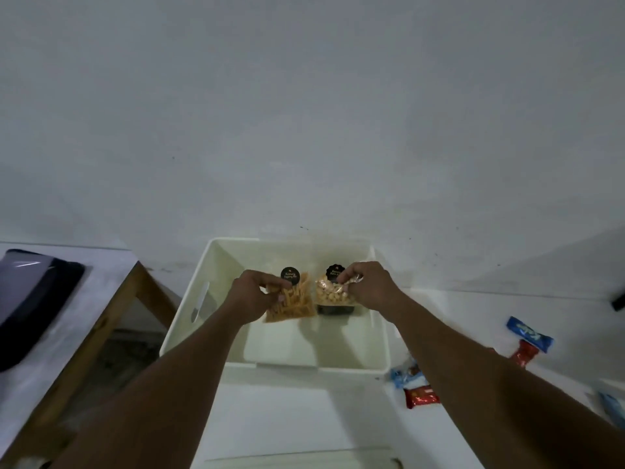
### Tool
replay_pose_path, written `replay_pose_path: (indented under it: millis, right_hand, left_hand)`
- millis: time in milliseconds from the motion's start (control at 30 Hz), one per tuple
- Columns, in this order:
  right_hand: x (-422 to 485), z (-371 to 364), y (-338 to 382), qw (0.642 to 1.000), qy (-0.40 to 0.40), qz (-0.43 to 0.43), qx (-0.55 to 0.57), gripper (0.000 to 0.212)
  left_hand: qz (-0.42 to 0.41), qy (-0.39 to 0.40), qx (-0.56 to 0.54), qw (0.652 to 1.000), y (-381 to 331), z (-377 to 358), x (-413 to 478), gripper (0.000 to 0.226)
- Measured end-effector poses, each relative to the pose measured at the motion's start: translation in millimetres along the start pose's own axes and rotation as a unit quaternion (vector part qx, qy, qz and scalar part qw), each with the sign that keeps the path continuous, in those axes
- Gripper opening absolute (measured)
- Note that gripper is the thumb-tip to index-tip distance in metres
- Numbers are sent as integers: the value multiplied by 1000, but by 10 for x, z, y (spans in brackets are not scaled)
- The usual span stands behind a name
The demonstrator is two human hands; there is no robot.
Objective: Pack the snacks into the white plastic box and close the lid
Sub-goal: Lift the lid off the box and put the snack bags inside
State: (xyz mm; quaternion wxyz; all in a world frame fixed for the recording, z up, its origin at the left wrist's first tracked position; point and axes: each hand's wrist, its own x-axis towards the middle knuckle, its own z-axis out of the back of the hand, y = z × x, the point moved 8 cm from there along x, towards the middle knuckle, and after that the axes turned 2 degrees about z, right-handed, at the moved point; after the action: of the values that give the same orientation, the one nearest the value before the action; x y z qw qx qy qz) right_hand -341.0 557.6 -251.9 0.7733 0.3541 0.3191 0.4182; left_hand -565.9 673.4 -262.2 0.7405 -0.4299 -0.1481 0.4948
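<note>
A white tabletop [304, 418] is seen from above, and an open white box [189, 309] is set on it against the wall. Both hands are held inside the box. A clear bag of orange sticks [294, 306] is gripped by the curled fingers of the left hand [252, 292]. Just beside it, a bag of pale round snacks [329, 294] is pinched at its top by the right hand [368, 286]. Small wrapped bars, a blue one [529, 334] and a red one [421, 397] among them, are left on the tabletop to the right of the box.
</note>
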Motion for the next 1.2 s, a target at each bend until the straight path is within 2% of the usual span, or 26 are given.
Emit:
replay_pose_path:
  millis: [133, 233, 300, 367, 467, 567, 633, 733, 867, 1033, 1133, 1200]
  right_hand:
    - [136, -490, -250, 995, 32, -65, -70, 26]
    - [217, -738, -502, 990, 61, -108, -71, 19]
    - [241, -801, -631, 985, 68, -134, -79, 16]
    - [232, -826, -698, 980, 77, -160, -86, 20]
    - [199, -801, -633, 975, 100, -162, -117, 23]
    - [94, -634, -424, 978, 95, -157, -101, 24]
    - [-26, -476, -194, 985, 88, -125, -83, 20]
    - [-321, -149, 94, 994, 58, -92, -28, 11]
    - [-847, 439, 244, 999, -2, -49, 1, 17]
    - [-1529, 1149, -329, 994, -73, -75, 35, 12]
    - [-1961, 1517, -949, 987, -114, -113, -2, 19]
    - [-2237, 1676, -1526, 981, -101, -164, -37, 17]
  left_hand:
    - [38, 36, 8, 999, 470, -192, 151, 35]
    - [59, 63, 17, 996, 725, -385, 269, 38]
    - [69, 83, 23, 994, 828, -494, 333, 43]
    - [76, 108, 27, 991, 891, -578, 358, 37]
    - [79, 133, 41, 987, 856, -622, 349, 35]
    - [87, 144, 62, 984, 658, -581, 252, 26]
    - [80, 138, 86, 983, 469, -510, 144, 27]
    - [37, 95, 86, 991, 69, -380, -33, 25]
    - [-16, 49, 71, 996, -651, -391, -375, 21]
    - [-89, 68, 32, 993, -1451, -942, -898, 10]
    - [-106, 122, 14, 987, -1743, -1533, -1226, 3]
    - [-106, 156, 23, 982, -1836, -1982, -1438, 3]
